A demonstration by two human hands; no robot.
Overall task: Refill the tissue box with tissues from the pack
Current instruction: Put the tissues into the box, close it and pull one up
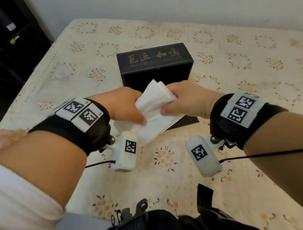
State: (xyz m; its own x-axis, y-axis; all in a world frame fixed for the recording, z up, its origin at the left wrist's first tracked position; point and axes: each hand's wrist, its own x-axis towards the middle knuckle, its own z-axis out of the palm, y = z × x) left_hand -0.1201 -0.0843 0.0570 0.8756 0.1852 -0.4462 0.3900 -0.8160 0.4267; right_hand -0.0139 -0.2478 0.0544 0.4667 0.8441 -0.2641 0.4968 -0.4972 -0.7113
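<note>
I see both hands gripping one stack of white tissues (153, 109) just in front of the black tissue box (155, 65): left hand (125, 106) at its left edge, right hand (188, 99) at its right.

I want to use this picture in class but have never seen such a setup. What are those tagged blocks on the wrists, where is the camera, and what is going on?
The camera sits on the person's head, looking down at both hands. The black wristbands carry printed marker tags, probably for tracking. The left hand and the right hand together grip a stack of white tissues. Behind it, a dark tissue box stands on a flowered cloth.
</note>
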